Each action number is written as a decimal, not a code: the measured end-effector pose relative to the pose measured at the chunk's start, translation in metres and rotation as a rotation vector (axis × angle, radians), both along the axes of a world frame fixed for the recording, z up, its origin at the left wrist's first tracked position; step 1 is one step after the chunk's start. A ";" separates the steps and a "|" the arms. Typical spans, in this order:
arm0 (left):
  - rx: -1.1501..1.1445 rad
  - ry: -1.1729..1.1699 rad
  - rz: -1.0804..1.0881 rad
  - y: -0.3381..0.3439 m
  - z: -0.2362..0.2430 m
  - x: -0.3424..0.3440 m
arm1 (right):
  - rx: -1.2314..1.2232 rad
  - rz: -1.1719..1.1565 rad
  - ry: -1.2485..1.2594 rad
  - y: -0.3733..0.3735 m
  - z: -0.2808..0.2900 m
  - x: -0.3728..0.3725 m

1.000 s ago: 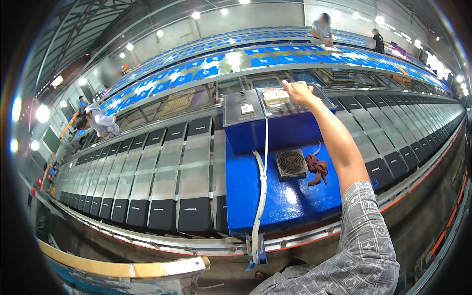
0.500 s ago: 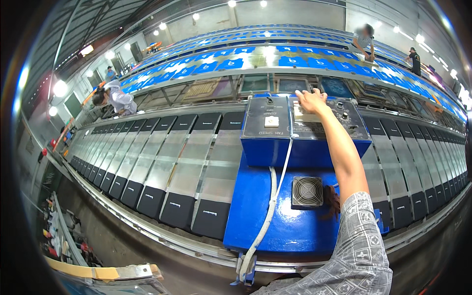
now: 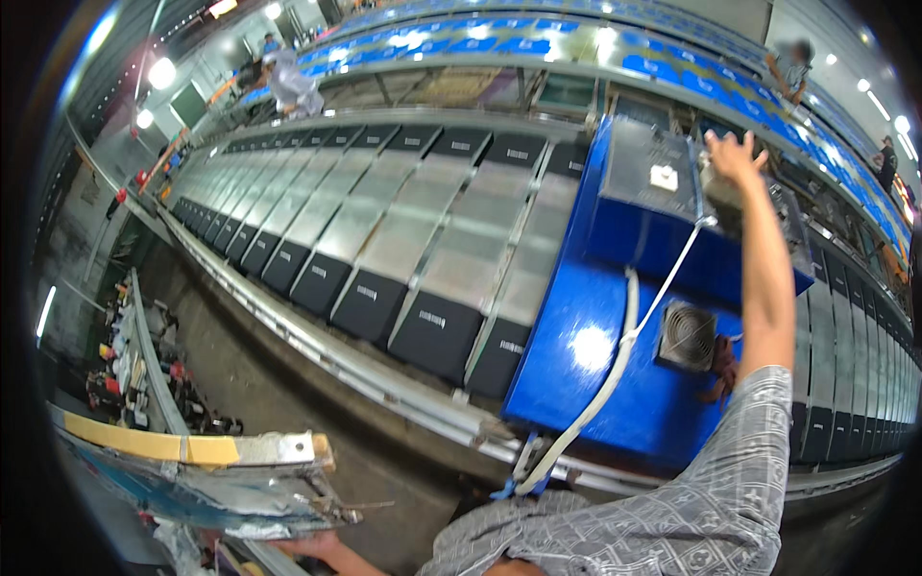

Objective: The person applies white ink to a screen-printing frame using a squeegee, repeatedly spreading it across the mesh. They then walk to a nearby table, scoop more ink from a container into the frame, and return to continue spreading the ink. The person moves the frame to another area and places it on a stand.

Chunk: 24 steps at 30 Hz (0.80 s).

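Note:
My right hand (image 3: 735,154) is over the control panel (image 3: 636,146) of a blue machine (image 3: 567,360), fingers spread at the pale block on its right half. A white switch plate (image 3: 663,176) sits on the left half. Lower down are a square fan grille (image 3: 686,336), a dark red cloth bundle (image 3: 722,370) beside it and a white hose (image 3: 591,415). At the lower left my left hand (image 3: 309,543) grips the underside of a screen frame (image 3: 192,446) with a yellow-taped edge; its fingers are partly hidden.
Long rows of grey printing boards with black ends (image 3: 434,326) flank the machine. Behind stand tables of blue printed pieces (image 3: 653,67). A person in pale clothing (image 3: 293,82) and another person (image 3: 795,72) are across the tables. Rails and cluttered items (image 3: 154,365) line the lower left.
The view has swung left and tilted, so the machine appears further right. My left hand has come into view at the screen frame. My right hand's fingers are more spread on the panel.

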State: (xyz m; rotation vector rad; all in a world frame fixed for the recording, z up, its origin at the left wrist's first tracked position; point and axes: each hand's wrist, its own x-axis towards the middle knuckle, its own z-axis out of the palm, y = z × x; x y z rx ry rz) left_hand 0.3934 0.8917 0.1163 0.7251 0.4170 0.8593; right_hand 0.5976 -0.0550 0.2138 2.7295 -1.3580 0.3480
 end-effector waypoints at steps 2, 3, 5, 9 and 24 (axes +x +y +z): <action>0.519 0.048 0.174 0.057 -0.030 -0.029 | -0.112 0.192 0.030 0.051 0.021 -0.006; 0.436 0.032 0.098 0.073 -0.044 -0.026 | -0.232 0.275 -0.056 0.067 0.031 -0.017; 0.040 0.024 -0.012 0.024 -0.001 -0.001 | -0.301 0.489 -0.205 0.118 0.058 -0.048; 0.032 0.017 -0.185 0.063 -0.022 0.017 | 0.251 1.123 -0.554 0.283 0.093 -0.075; 0.462 0.501 -0.715 0.141 -0.086 0.112 | 1.458 0.595 -0.674 0.633 -0.084 -0.110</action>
